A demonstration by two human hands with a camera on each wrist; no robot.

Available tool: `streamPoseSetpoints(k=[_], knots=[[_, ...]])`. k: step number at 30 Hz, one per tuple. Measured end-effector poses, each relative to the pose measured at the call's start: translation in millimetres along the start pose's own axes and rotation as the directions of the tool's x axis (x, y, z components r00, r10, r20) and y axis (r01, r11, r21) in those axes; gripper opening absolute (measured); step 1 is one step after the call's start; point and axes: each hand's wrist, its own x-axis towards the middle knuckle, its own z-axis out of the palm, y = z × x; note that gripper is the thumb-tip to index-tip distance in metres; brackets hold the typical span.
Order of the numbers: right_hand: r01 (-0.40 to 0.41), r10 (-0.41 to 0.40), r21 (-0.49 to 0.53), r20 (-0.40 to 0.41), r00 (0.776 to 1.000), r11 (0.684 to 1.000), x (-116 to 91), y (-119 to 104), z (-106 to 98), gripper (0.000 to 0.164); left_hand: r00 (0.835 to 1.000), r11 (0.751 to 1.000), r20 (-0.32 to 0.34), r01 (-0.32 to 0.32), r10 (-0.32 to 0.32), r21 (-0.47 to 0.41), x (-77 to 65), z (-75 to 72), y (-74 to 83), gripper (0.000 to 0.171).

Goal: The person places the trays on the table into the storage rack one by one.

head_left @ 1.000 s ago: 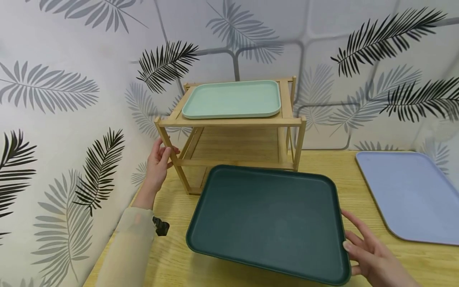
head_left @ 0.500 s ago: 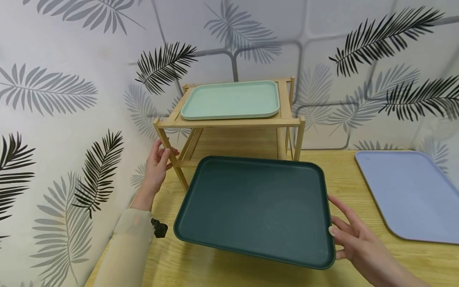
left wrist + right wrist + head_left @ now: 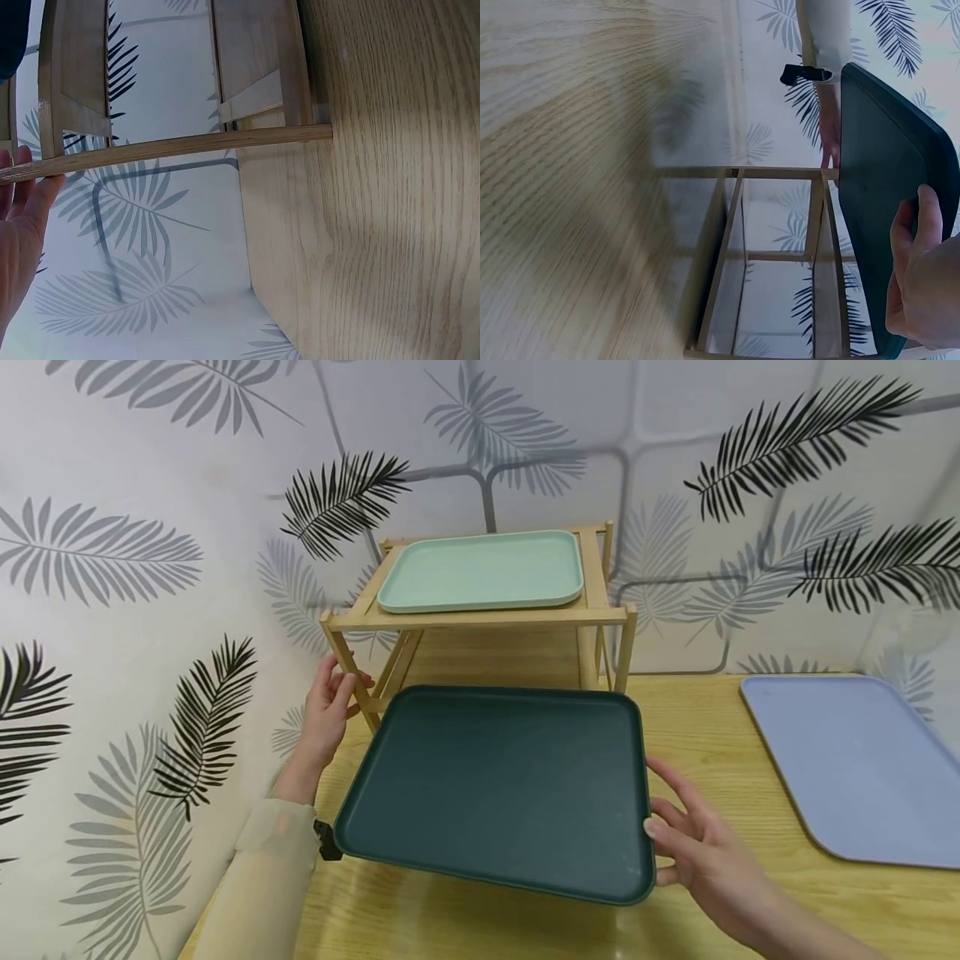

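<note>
Head view: dark green tray occupies the lower centre of the frame, held up off the wooden table, its near edge slanting down toward the right. Its far edge overlaps the front of the wooden rack; contact between the two cannot be told.

Right hand, lower right of the frame: grips the tray's right edge, thumb on the rim, other fingers spread along the side. Right wrist view shows fingers against the tray's underside, and the tray well apart from the table.

Left hand, left of centre: thumb and fingers bent around the rack's front left post, with little gap. Left wrist view, left edge: fingers on both sides of the same post. Pale sleeve on this arm, lower left; black device at the wrist.

Mint tray lies on the rack's top, upper centre. Blue tray lies on the table at the right edge of the frame. Leaf-patterned wall behind.
</note>
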Motion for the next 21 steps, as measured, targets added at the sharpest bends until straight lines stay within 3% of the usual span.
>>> streamPoseSetpoints(k=[11,21], knots=[[-0.005,0.004,-0.035,-0.03,1.0,0.999,24,-1,8,0.067,1.0,1.0,0.011,-0.002,0.002,-0.007,0.5,-1.2,-0.8,0.031],[-0.034,0.03,-0.051,-0.086,0.996,0.998,46,1,3,0.07,1.0,1.0,0.02,-0.002,0.002,0.007,0.3,-1.8,0.2,0.031]])
